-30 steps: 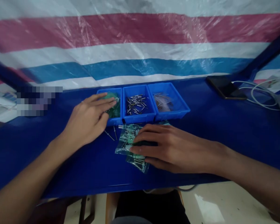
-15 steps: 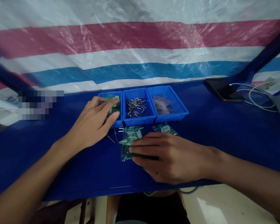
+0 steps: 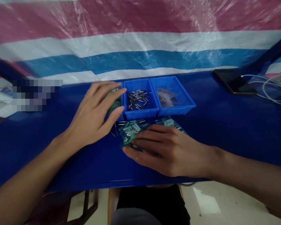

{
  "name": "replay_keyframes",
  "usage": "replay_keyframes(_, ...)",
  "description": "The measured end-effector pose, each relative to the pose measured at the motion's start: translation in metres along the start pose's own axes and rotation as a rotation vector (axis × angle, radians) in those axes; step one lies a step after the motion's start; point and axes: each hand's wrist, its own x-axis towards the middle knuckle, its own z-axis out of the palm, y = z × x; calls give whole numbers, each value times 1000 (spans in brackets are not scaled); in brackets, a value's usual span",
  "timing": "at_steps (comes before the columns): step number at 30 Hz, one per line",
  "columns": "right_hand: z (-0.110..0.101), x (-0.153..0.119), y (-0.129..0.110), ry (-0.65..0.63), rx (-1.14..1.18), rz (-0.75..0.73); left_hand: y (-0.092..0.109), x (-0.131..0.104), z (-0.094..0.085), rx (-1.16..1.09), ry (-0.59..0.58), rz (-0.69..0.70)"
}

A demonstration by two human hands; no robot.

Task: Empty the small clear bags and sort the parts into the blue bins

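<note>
My left hand point(image 3: 96, 114) hovers over the left blue bin, fingers spread, with nothing held; green packets point(image 3: 115, 104) show beneath it. Under the fingertips of my right hand point(image 3: 161, 148) lies a clear greenish packet point(image 3: 131, 130) of metal rivets and pale pieces; whether the fingers grip it is unclear. A second such packet point(image 3: 170, 122) lies behind that hand, partly covered by it. The middle blue bin point(image 3: 141, 114) holds loose metal rivets point(image 3: 138, 99). In the right blue bin point(image 3: 182, 110) are small clear bags point(image 3: 165, 97). Loose rivets point(image 3: 115, 128) lie before the left bin.
A dark phone point(image 3: 235, 82) and white cables point(image 3: 271, 89) lie at the back right of the blue table point(image 3: 96, 168). Striped plastic sheeting point(image 3: 140, 59) hangs behind. A blurred-out item point(image 3: 35, 95) is at the left.
The view has tilted down and shifted a little. My left hand has moved slightly right over the left bin, its fingers wider apart. The packet under my right hand has turned and flattened.
</note>
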Motion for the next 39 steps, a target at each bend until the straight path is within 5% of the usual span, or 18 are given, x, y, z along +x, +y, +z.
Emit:
replay_keyframes(5, -8, 0, 4, 153, 39, 102, 10, -1, 0, 6, 80, 131)
replay_keyframes(12, -23, 7, 6, 516, 573, 714, 39, 4, -8, -157, 141, 154)
replay_keyframes(17, -20, 4, 12, 447, 819, 728, 45, -7, -14, -92, 210, 166)
replay_keyframes(22, -18, 4, 7, 471, 583, 595, 37, -12, 2, -307, 375, -54)
replay_keyframes(25, -19, 6, 4, 432, 580, 649, 39, -12, 10, -398, 357, -73)
replay_keyframes(31, -20, 7, 15, 519, 1107, 767, 34, -9, 4, -68, 358, 173)
replay_keyframes(35, -23, 6, 17, 446, 1298, 796, 30, -5, -1, 11, 402, 333)
replay_keyframes(39, -23, 3, 14, 453, 867, 712, 34, -1, -5, -363, 360, 15)
